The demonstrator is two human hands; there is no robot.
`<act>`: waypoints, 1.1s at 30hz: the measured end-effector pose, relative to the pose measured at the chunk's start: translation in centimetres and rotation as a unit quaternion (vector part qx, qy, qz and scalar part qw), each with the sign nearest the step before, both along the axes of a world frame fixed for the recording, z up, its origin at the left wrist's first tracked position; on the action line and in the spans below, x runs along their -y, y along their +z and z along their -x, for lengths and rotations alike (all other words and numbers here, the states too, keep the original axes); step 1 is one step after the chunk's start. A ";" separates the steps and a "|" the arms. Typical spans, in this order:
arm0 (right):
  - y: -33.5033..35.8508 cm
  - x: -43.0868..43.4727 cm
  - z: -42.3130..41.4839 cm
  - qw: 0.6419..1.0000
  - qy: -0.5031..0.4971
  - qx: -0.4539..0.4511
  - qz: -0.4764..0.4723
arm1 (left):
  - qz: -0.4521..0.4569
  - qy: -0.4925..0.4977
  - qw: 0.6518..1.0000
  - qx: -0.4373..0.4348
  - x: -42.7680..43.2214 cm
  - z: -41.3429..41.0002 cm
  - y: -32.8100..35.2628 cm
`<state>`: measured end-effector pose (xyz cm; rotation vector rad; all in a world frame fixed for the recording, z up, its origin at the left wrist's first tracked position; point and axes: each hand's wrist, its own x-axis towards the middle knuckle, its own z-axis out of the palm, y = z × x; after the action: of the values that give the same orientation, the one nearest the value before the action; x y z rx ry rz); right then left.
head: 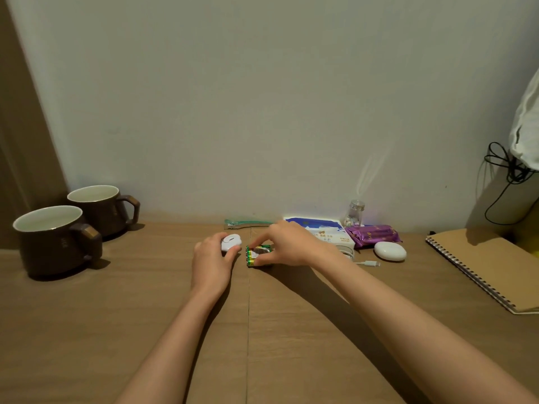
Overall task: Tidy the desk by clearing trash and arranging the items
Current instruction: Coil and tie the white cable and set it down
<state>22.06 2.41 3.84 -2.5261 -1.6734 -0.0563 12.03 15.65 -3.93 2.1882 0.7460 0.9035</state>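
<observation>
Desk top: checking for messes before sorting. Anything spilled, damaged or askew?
Nothing spilled or damaged. The white cable lies loose by the tissue pack; the notebook sits skewed. Left hand holds a white gadget, right hand pinches the battery pack.

Desk (145, 316), lower frame: brown wood-grain top, matt, a fine seam down the middle.
Two mugs, left: near mug (55, 243) and far mug (99, 211), dark brown glazed ceramic by the look, soft sheen, pale smooth insides.
Battery pack (258, 253), centre: green and gold wrap, shiny, metallic glint.
White gadget (232, 241) beside it: smooth plastic, slight gloss.
Tissue pack (320, 228): thin printed film, faintly glossy.
Purple wrapper (374, 235): crinkled foil-like film, bright reflections.
White oval case (390, 251): smooth satin plastic.
Small bottle (355, 212): clear, glass or plastic unclear; cap looks silvery.
Notebook (490, 266), right: matt kraft-paper cover, wire spiral binding.
Wall (262, 97): flat matt paint.
Cloth (528, 126), upper right: pale, soft, creased.
</observation>
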 end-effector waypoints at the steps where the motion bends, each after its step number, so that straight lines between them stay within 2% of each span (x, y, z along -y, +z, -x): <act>1: 0.1 -0.1 -0.2 1.000 -0.003 0.008 -0.002 | -0.005 0.003 1.000 -0.008 -0.1 -0.3 0.0; 14: -1.0 -1.9 -3.0 0.994 -0.085 0.049 -0.051 | -0.053 0.035 0.992 -0.106 -0.1 -3.5 1.0; 23: -1.7 -1.5 -3.7 0.987 -0.116 -0.001 -0.109 | -0.088 0.015 0.988 -0.127 -0.3 -4.7 1.2; 26: -0.9 1.0 -3.2 0.979 -0.122 -0.022 -0.160 | -0.091 0.009 0.992 -0.089 -0.2 -4.5 1.1; 29: 0.0 5.0 -3.2 0.975 -0.102 -0.051 -0.191 | -0.143 0.000 0.990 -0.011 0.5 -4.6 1.5; 33: -1.0 10.5 -4.0 0.980 -0.107 -0.032 -0.163 | -0.181 -0.130 0.975 0.024 3.2 -5.0 2.0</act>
<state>26.04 -8.13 2.82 -2.4147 -1.2433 -0.2434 17.08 12.43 -1.97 2.4944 0.2733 1.0128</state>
